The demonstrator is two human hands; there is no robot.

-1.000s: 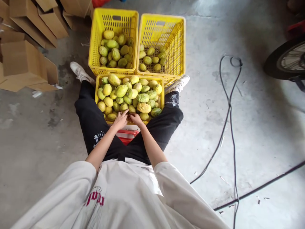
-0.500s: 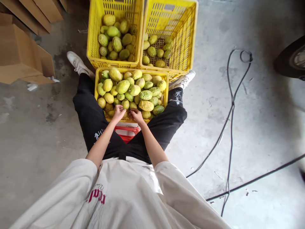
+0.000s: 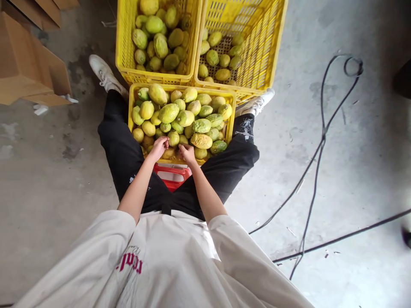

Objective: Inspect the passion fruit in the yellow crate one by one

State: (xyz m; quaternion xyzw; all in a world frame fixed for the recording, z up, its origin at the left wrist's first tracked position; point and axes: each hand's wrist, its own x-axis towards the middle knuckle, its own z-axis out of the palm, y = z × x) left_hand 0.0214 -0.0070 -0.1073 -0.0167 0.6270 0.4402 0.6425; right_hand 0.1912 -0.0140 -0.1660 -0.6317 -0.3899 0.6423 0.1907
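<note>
I sit with a yellow crate (image 3: 230, 112) between my knees, heaped with green and yellow oval fruit (image 3: 169, 113). My left hand (image 3: 158, 148) and my right hand (image 3: 187, 153) are together at the crate's near edge. Both close around one brownish-yellow fruit (image 3: 169, 152) that lies between them on the pile. My left fingers curl over its top and my right fingers press its other side. How much of this fruit rests on the pile is hidden by my hands.
Two more yellow crates stand beyond: the left one (image 3: 123, 47) well filled with fruit, the right one (image 3: 260, 51) with a thin layer. A red stool (image 3: 171, 175) is under me. Cardboard boxes (image 3: 30, 68) lie at the left, black cables (image 3: 321, 141) on the concrete at the right.
My view has tilted down and right, so the crates sit higher in the picture. Both hands stay at the crate's near edge, working around the same fruit.
</note>
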